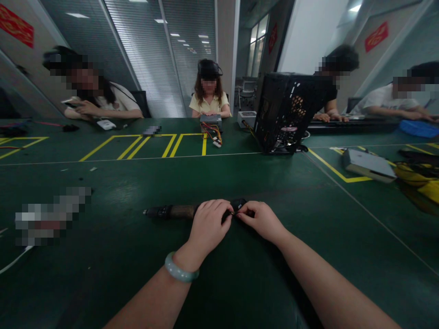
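Note:
A long, dark electric screwdriver [181,211] with a brown band lies across the green table in front of me, its narrow tip pointing left. My left hand [210,228] is over its middle and hides part of it; thumb and index finger are pinched together. Close beside it, my right hand [262,220] is closed in a pinch near the tool's black right end [238,202]. Between the fingertips of both hands shows a tiny dark and gold-coloured piece [233,213], too small to name. A pale green bangle [180,268] circles my left wrist.
Ahead stands a black computer case [290,112]. A power supply [210,120] with coloured cables sits before a person across the table. A grey box [368,164] lies right, near yellow and black bundles [416,176]. Yellow tape [161,135] marks the far side. Other people sit along it.

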{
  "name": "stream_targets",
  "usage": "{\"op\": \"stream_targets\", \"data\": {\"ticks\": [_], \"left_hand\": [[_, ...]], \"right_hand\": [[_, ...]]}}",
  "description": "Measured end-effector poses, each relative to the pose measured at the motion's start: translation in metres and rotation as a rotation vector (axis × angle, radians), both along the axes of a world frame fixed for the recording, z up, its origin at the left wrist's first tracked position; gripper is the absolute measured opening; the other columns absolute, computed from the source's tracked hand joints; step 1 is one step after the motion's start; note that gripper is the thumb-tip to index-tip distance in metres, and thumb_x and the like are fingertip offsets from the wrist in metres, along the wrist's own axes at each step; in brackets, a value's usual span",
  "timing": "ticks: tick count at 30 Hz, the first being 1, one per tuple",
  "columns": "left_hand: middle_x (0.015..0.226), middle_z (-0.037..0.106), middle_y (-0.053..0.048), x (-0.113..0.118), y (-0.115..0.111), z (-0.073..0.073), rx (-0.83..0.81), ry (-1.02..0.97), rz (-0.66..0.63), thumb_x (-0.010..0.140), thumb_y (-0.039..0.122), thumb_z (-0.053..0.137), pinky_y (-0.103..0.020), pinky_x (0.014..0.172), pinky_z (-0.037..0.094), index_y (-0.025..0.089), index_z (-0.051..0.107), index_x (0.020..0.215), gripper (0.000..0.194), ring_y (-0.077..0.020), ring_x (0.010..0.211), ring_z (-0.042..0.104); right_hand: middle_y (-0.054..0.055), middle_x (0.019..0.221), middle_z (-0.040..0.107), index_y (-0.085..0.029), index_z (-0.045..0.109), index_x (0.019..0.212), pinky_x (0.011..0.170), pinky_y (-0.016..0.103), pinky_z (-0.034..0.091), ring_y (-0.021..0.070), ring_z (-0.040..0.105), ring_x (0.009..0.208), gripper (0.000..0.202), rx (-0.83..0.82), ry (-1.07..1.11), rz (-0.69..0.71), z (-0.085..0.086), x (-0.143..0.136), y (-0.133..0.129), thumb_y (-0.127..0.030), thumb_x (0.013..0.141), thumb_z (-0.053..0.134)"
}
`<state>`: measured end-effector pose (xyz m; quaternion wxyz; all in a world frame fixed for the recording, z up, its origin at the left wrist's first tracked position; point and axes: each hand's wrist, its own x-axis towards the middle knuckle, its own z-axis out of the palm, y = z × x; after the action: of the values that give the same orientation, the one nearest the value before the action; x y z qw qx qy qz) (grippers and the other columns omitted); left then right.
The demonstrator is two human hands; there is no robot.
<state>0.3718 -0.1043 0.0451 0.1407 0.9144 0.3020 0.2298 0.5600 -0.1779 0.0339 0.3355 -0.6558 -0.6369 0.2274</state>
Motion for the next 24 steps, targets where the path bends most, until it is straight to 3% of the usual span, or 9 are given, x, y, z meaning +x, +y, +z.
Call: {"op": "stream_targets", "data": {"ticks": [24], "left_hand": [[0.107, 0.065, 0.001, 0.0000, 0.0001, 0.0008, 0.006, -0.021, 0.010, 0.083, 0.016, 0.060, -0.042, 0.093, 0.041, 0.025, 0.059, 0.096, 0.016, -0.0217, 0.103, 0.058]], "right_hand": [[0.000, 0.085, 0.069, -0.022, 0.069, 0.082, 0.072, 0.027, 0.042, 0.0159, 0.060, 0.077, 0.010, 0.001, -0.008, 0.002, -0.0040, 0.0014, 0.0019, -0.030, 0.086, 0.063]]}}
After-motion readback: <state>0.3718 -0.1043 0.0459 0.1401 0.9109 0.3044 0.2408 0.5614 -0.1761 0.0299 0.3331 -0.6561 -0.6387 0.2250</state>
